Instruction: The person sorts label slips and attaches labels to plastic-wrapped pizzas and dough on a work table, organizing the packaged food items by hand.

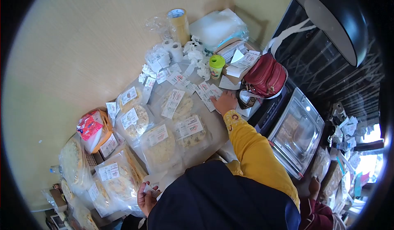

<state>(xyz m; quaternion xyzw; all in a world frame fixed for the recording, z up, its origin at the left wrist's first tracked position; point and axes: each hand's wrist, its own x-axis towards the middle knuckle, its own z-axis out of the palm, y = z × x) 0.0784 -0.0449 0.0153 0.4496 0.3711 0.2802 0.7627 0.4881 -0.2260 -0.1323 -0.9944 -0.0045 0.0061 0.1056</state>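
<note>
My right hand (225, 103) reaches across the table, palm down, its fingers resting on the edge of white printed labels (204, 91). Close to my body, my left hand (145, 200) pinches a small piece of white paper (152, 190); its printing is too small to read. Between the hands lie several round, topped flatbreads in clear plastic bags, among them a bagged flatbread (161, 154) and another bagged flatbread (186, 139), each with a label stuck on top. A further bagged flatbread (184, 108) carries a tilted label (172, 103).
Packing tape rolls (180, 26), crumpled paper (195, 55) and a green-lidded cup (216, 67) stand at the back. A red bag (266, 76) and a clear-lidded machine (297, 133) are on the right. Stacked bagged flatbreads (119, 185) fill the left. Another person's sleeve (318, 215) shows lower right.
</note>
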